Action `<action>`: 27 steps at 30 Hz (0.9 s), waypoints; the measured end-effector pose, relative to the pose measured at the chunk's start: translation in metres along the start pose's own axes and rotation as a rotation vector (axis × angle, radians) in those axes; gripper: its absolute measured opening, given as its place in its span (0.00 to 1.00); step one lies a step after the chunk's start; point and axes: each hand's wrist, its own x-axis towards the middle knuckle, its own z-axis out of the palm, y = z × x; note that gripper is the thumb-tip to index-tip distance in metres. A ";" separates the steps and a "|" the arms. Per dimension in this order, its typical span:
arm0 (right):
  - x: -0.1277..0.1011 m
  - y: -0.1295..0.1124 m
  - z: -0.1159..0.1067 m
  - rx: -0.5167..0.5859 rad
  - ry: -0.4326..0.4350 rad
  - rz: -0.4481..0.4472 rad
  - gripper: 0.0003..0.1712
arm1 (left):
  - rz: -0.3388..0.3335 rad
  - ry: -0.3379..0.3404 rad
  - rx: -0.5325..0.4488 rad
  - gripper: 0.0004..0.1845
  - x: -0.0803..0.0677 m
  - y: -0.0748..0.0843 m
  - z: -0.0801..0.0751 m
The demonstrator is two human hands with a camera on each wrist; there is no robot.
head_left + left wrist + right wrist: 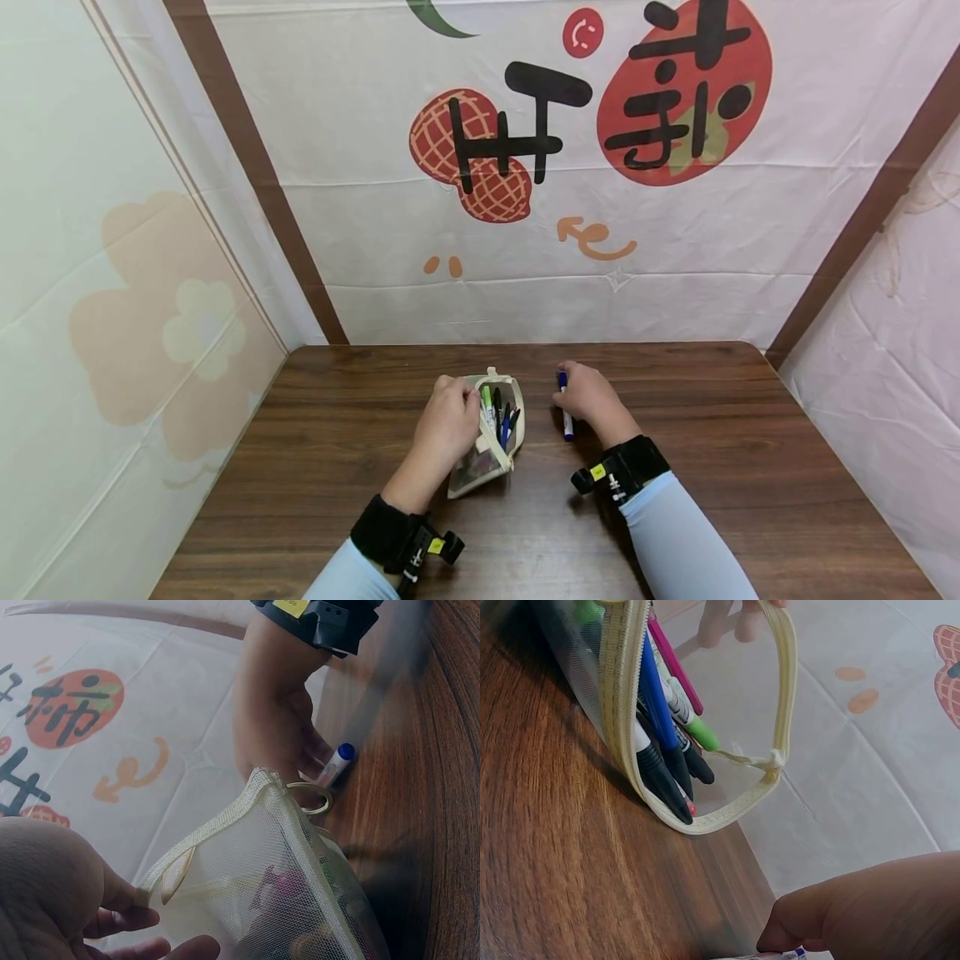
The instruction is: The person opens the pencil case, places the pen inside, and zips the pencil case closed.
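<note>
A mesh pencil pouch (472, 473) with a cream zip edge lies unzipped near the middle of the table. My left hand (448, 423) pinches its left rim, pulling the mouth wide. Inside are several pens and markers, among them a green-capped marker (703, 733), a blue pen (654, 694) and a pink pen (676, 667). To the right of the pouch, my right hand (594, 403) holds a white marker (567, 427) with blue ends between thumb and fingers, low at the tabletop. Only a sliver of that marker shows in the right wrist view.
The brown wooden table (735, 467) ends at a printed white curtain (360, 233) behind it. More white cloth hangs on the left and right. Each wrist carries a black strap with a small camera, the right one (636, 462) above light blue sleeve fabric.
</note>
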 end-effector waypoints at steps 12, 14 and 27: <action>-0.003 0.005 -0.001 0.295 0.018 -0.034 0.34 | -0.002 -0.017 -0.016 0.14 -0.001 -0.001 0.000; -0.004 0.002 -0.001 0.377 0.016 -0.054 0.33 | -0.003 -0.016 -0.016 0.14 -0.001 -0.001 0.000; -0.010 -0.023 -0.002 0.790 -0.047 -0.184 0.29 | 0.011 0.008 0.001 0.13 0.001 0.001 -0.003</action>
